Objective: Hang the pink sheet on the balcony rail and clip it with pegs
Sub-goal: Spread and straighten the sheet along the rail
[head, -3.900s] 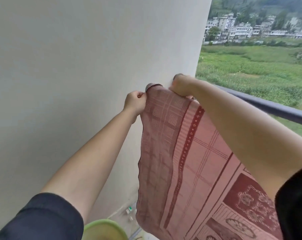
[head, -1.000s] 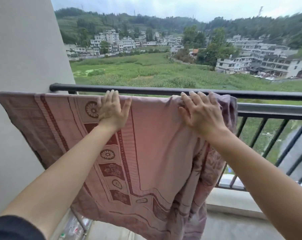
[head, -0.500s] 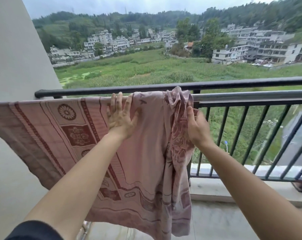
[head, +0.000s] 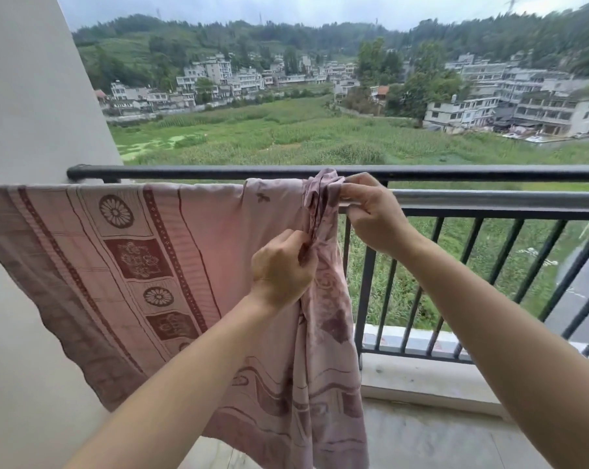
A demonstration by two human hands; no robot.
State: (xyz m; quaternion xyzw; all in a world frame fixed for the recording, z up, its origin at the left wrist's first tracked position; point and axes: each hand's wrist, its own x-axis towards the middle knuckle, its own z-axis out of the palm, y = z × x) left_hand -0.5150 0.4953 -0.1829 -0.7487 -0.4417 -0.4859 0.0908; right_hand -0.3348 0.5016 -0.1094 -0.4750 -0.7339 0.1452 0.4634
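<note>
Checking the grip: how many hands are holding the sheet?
2: left hand pinches the sheet below the rail; right hand grips its bunched top at the rail.

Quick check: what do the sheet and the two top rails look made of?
Pink sheet: thin woven cloth, maybe cotton, matte; it drapes and bunches softly. Upper rail: likely painted metal tube, dark with slight sheen. Lower rail: seemingly bare metal, grey, brighter shine.
</note>
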